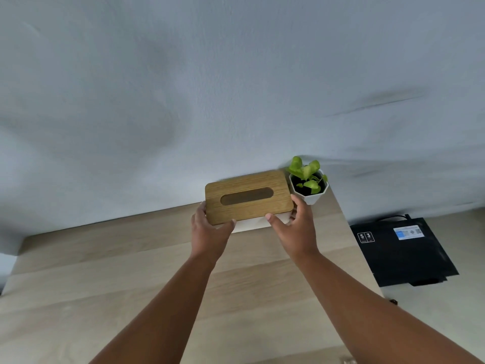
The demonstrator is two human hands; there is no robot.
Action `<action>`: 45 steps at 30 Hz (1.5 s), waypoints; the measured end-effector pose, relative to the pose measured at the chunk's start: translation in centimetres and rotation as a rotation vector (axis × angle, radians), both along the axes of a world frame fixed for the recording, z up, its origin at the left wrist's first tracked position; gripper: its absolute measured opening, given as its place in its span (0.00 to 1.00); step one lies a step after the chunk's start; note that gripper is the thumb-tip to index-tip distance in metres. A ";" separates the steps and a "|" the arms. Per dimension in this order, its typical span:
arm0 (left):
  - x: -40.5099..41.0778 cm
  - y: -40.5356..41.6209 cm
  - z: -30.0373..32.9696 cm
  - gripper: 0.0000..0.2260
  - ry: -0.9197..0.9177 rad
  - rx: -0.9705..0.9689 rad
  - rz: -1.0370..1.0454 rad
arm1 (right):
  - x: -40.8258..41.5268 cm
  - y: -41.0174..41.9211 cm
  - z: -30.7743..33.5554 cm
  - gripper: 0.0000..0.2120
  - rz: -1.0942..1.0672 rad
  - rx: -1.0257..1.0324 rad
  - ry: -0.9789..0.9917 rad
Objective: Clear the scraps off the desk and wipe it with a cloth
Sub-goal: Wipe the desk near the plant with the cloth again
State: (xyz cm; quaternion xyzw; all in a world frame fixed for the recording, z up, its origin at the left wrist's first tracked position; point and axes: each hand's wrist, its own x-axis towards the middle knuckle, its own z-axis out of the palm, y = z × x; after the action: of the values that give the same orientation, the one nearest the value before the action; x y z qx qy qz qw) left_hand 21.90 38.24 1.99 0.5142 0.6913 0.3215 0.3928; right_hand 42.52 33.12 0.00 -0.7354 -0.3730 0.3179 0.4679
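Desk (105,298): under both forearms.
Left hand (210,227): fingers curled round tissue box (248,197).
Right hand (296,227): gripping opposite end; plant (308,183) just beyond fingertips.

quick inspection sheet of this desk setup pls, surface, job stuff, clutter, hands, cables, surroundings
surface: light wooden desk, set against a pale wall; no scraps visible on it
job's things: no cloth seen; tissue box with a wooden slotted lid near the back edge, no tissue showing in the slot
clutter: small potted plant in a white faceted pot, just right of the box
hands: left hand and right hand each grip an end of the box, thumbs on the front edge
cables: a dark lead runs from the back of the black device
surroundings: that device lies on the floor right of the desk, with a label and the digits 5 and 3
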 end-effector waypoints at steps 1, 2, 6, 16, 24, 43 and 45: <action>-0.3 -0.2 0.2 0.40 0.006 0.002 0.008 | -0.3 -0.1 0.1 0.42 0.002 0.005 0.002; -0.7 -0.4 0.4 0.41 0.013 0.005 0.014 | -0.7 -0.2 0.3 0.42 0.005 0.010 0.003; -2.8 -1.5 1.4 0.41 0.027 0.016 0.044 | -2.7 -0.7 0.8 0.42 0.027 0.026 0.009; -9.9 -4.2 2.4 0.39 0.012 0.047 0.145 | -10.0 -2.0 1.7 0.40 0.096 0.058 -0.040; -17.6 -5.6 2.6 0.39 -0.011 0.039 0.190 | -17.8 -2.9 2.8 0.40 0.142 0.053 -0.052; -28.4 -0.3 1.1 0.41 -0.071 0.061 0.131 | -28.7 1.1 1.8 0.37 0.096 0.041 -0.053; -28.7 0.5 0.5 0.41 -0.071 0.051 0.131 | -28.9 1.8 1.3 0.37 0.096 0.026 -0.048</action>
State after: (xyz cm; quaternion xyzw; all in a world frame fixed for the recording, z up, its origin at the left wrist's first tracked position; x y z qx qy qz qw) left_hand -6.76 38.75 2.52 0.4660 0.7007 0.3821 0.3820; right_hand 13.62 34.89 1.30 -0.7178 -0.4232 0.3174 0.4526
